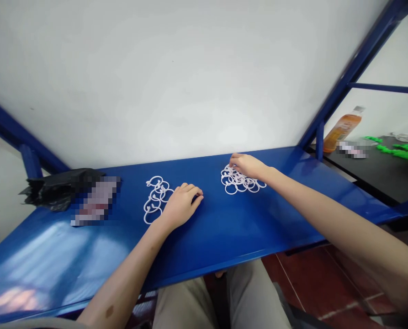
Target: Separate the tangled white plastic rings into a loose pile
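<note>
By white rings (242, 183), left hand (182, 205) is unclenched; whether right hand (249, 166) grips is unclear.

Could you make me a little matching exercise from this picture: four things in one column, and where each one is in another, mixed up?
Things
1. Left hand
2. Black plastic bag
3. Right hand
4. Bottle with orange contents

Places
A. Over the right group of white rings
B. Beyond the right end of the blue table
C. Nearest the left group of white rings
D. On the blue table, left of both groups of rings

Right pairs: 1-C, 2-D, 3-A, 4-B
</note>
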